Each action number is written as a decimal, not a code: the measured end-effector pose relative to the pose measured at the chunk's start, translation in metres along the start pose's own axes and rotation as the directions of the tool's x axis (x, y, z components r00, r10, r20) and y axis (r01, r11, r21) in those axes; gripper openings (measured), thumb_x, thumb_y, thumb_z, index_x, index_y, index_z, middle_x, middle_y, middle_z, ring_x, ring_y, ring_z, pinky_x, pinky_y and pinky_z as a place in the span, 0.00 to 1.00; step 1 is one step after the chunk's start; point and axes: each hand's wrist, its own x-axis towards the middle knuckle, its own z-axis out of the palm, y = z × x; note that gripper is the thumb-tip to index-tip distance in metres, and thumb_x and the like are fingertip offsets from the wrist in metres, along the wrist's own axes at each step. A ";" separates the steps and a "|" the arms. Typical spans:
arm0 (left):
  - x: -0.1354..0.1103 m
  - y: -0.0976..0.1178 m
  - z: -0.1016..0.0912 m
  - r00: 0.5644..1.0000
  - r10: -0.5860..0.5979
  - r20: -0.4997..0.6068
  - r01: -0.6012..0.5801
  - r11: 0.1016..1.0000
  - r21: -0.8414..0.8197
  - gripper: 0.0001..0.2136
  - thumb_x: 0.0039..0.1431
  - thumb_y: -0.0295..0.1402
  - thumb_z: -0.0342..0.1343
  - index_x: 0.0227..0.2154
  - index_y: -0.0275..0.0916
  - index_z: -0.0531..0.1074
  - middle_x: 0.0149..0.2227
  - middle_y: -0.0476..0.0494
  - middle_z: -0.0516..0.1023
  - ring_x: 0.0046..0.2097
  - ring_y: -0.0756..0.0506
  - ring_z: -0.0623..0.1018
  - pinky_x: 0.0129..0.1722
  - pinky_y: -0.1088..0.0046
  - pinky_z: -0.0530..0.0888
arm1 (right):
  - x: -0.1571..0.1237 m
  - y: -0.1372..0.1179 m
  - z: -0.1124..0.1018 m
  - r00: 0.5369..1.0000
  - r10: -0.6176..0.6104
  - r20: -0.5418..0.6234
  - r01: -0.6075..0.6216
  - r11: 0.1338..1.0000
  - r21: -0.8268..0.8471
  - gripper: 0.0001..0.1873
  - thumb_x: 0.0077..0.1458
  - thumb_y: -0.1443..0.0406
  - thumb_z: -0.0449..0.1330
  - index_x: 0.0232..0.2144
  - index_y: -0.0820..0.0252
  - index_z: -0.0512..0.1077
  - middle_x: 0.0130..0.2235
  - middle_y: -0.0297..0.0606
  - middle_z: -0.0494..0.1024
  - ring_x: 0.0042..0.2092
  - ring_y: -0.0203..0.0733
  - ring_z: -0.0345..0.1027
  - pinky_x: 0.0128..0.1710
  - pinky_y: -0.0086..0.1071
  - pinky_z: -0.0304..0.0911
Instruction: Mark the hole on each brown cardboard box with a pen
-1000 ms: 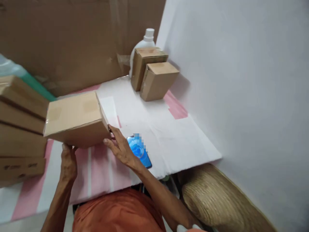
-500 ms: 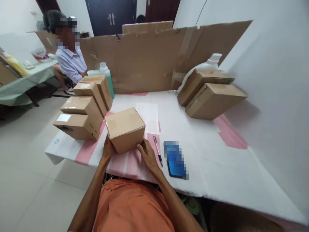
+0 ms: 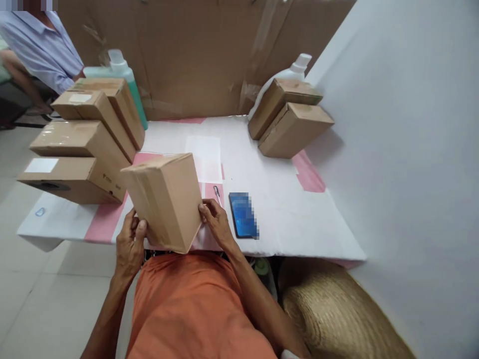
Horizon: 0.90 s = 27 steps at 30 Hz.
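At the table, fingers hold a box near labelled cartons.

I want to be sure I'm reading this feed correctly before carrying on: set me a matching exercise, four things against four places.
Things:
1. nearest box
2. phone
3. green bottle
4. white bottle

Places:
A. behind the two boxes near the wall
B. on the table, just right of the right hand
C. between the left hand and the right hand
D. behind the row of boxes at left

Pairs: 1-C, 2-B, 3-D, 4-A
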 end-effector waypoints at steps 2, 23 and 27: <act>-0.003 0.012 0.002 0.999 0.040 -0.004 -0.040 0.999 0.003 0.36 0.69 0.58 0.56 0.71 0.40 0.65 0.34 0.52 0.72 0.37 0.46 0.75 0.40 0.70 0.73 | -0.001 -0.001 0.003 1.000 -0.015 -0.006 0.015 1.000 -0.008 0.29 0.66 0.39 0.60 0.47 0.55 0.80 0.41 0.38 0.84 0.42 0.46 0.76 0.43 0.37 0.70; -0.001 0.059 0.031 0.947 0.315 0.062 -0.317 0.948 0.028 0.27 0.72 0.47 0.59 0.68 0.41 0.72 0.35 0.50 0.76 0.37 0.48 0.77 0.43 0.70 0.76 | -0.029 -0.014 -0.013 0.968 0.079 0.239 -0.140 0.958 0.250 0.47 0.48 0.40 0.77 0.63 0.58 0.77 0.62 0.48 0.83 0.64 0.62 0.74 0.66 0.51 0.69; 0.000 0.051 0.046 0.981 0.194 -0.021 -0.195 0.976 -0.093 0.35 0.65 0.49 0.65 0.70 0.42 0.66 0.43 0.45 0.79 0.42 0.46 0.79 0.47 0.68 0.77 | -0.038 -0.005 -0.013 0.966 0.112 0.231 -0.181 0.937 0.300 0.39 0.51 0.37 0.73 0.52 0.58 0.83 0.49 0.48 0.88 0.60 0.62 0.78 0.61 0.51 0.73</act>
